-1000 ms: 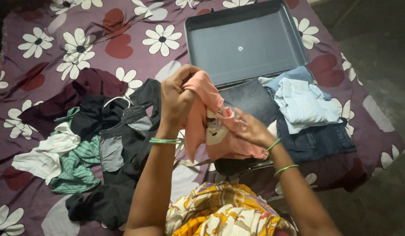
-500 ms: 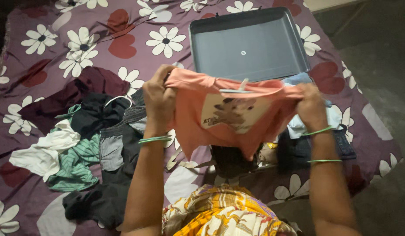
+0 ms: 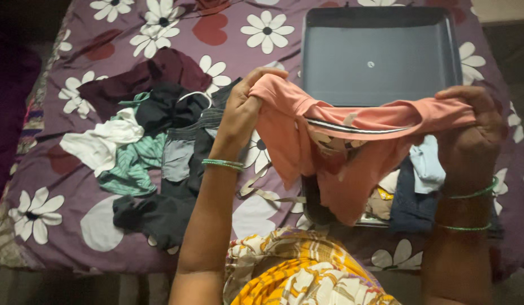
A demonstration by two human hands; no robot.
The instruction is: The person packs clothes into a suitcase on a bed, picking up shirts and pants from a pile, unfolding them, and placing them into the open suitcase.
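My left hand [image 3: 243, 110] and my right hand [image 3: 472, 129] each grip one end of a salmon-pink shirt [image 3: 341, 152] and hold it stretched out above the bed. The shirt hangs in folds between them, with a striped neckband and part of a printed picture showing. It hides much of the open grey suitcase [image 3: 380, 53] behind it. Light blue and dark denim clothes [image 3: 420, 181] lie in the suitcase's lower half, below my right hand.
A heap of loose clothes [image 3: 154, 152], black, white, green-striped and maroon, lies left of my left arm on the purple flowered bedsheet [image 3: 103, 51]. My yellow patterned garment [image 3: 296, 271] fills the bottom middle. The bed's edge runs along the bottom.
The shirt went from bunched in my left hand to spread wide between both hands. It now sags in folds, and the view has shifted left.
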